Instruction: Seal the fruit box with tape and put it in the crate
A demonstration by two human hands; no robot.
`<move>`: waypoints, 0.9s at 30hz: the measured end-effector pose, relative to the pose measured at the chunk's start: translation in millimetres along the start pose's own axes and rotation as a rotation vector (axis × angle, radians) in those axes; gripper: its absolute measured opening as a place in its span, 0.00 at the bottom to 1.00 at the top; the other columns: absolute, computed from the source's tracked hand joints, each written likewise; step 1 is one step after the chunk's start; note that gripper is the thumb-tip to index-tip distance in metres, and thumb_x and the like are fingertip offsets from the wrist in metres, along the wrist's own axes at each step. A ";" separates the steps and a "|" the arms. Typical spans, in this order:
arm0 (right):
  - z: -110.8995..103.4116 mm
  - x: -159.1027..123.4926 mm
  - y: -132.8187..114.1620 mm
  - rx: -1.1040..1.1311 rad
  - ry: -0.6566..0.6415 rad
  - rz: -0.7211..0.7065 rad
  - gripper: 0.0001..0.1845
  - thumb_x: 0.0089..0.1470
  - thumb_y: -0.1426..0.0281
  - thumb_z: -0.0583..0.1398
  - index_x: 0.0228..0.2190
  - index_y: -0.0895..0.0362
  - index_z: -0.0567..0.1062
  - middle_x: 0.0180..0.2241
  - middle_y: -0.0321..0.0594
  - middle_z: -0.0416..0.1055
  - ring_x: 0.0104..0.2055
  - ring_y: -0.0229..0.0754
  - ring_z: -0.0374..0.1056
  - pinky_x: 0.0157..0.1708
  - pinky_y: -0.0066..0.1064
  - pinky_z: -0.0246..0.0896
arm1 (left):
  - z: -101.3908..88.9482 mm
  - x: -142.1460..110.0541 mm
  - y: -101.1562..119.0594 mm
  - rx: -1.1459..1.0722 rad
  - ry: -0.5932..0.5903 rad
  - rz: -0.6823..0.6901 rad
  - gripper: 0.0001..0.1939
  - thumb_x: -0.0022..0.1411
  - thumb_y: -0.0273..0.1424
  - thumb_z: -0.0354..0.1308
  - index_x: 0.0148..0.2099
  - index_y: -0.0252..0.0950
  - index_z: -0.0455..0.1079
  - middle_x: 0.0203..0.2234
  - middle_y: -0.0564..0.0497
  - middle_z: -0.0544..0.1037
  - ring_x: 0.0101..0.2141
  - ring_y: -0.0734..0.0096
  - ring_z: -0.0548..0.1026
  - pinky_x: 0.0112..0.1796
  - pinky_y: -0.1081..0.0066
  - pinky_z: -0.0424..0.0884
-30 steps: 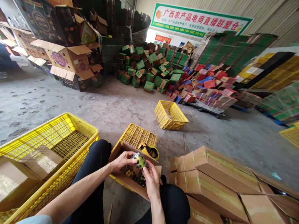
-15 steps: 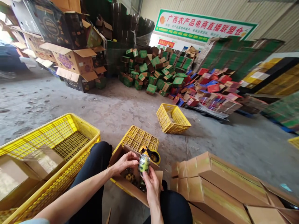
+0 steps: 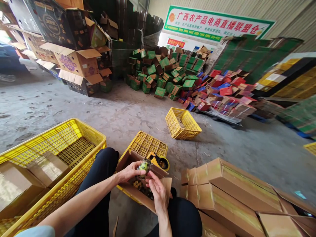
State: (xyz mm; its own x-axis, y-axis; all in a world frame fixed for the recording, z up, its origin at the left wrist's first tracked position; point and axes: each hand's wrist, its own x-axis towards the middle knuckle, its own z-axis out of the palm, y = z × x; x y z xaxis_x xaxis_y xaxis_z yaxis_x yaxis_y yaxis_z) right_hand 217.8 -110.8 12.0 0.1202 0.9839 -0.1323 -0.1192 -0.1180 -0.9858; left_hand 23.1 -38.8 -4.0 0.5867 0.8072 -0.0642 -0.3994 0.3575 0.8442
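A green fruit in clear, dark-spotted wrapping [image 3: 144, 167] is pinched between the thumb and fingers of my left hand [image 3: 130, 171]. My right hand [image 3: 157, 189] is just below and to the right of it, fingers apart and holding nothing; whether a fingertip touches the wrapping I cannot tell. Both hands are over an open cardboard box [image 3: 145, 199] between my knees. Inside the box lie more wrapped pieces [image 3: 138, 185], partly hidden by my hands. A yellow tape dispenser [image 3: 160, 162] rests just beyond the box.
The box stands on an upturned yellow crate [image 3: 148, 144]. To the left, a large yellow crate [image 3: 100, 140] holds cardboard boxes. Stacked cartons [image 3: 237, 194] fill the right side. Another yellow crate [image 3: 183, 128] stands ahead, before heaps of green boxes [image 3: 160, 92] and red boxes [image 3: 225, 91].
The wrapped fruit has moved left and slightly up and now sits in my left hand. My right hand has let go of it and its fingers have spread.
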 end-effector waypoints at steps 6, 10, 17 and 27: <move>-7.1 12.0 9.8 -0.036 0.225 -0.055 0.38 0.38 0.45 0.75 0.49 0.53 0.85 0.50 0.49 0.82 0.51 0.57 0.77 0.48 0.43 0.75 | 3.0 -4.1 -0.9 0.010 -0.122 -0.171 0.32 0.54 0.41 0.77 0.57 0.33 0.78 0.43 0.42 0.81 0.40 0.61 0.79 0.46 0.64 0.72; -7.2 10.6 14.4 -0.090 0.218 -0.014 0.31 0.44 0.43 0.72 0.40 0.55 0.87 0.38 0.46 0.85 0.40 0.54 0.79 0.44 0.40 0.75 | 1.2 -4.0 -3.4 0.122 -0.114 -0.161 0.32 0.52 0.41 0.78 0.57 0.34 0.78 0.45 0.44 0.82 0.44 0.61 0.78 0.48 0.66 0.70; -20.5 14.4 17.1 -0.016 0.287 0.020 0.31 0.44 0.43 0.72 0.36 0.57 0.86 0.34 0.45 0.84 0.33 0.49 0.77 0.34 0.35 0.74 | -6.4 1.9 -12.4 0.057 0.018 -0.160 0.32 0.48 0.39 0.81 0.53 0.35 0.78 0.44 0.45 0.81 0.40 0.65 0.78 0.40 0.71 0.70; -6.1 6.2 1.1 0.117 0.250 0.074 0.30 0.43 0.47 0.75 0.41 0.55 0.85 0.41 0.45 0.85 0.41 0.52 0.80 0.38 0.37 0.76 | -9.9 7.9 -9.6 -0.106 0.224 -0.102 0.26 0.42 0.39 0.84 0.37 0.31 0.76 0.32 0.50 0.79 0.32 0.73 0.76 0.38 0.71 0.71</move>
State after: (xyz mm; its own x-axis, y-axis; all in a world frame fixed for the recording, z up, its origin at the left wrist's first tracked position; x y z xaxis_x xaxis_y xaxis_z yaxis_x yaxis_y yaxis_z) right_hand 224.4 -105.6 9.4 0.3441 0.9079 -0.2392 -0.2480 -0.1579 -0.9558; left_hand 24.6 -31.1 -17.8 0.4624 0.8438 -0.2724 -0.4244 0.4804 0.7675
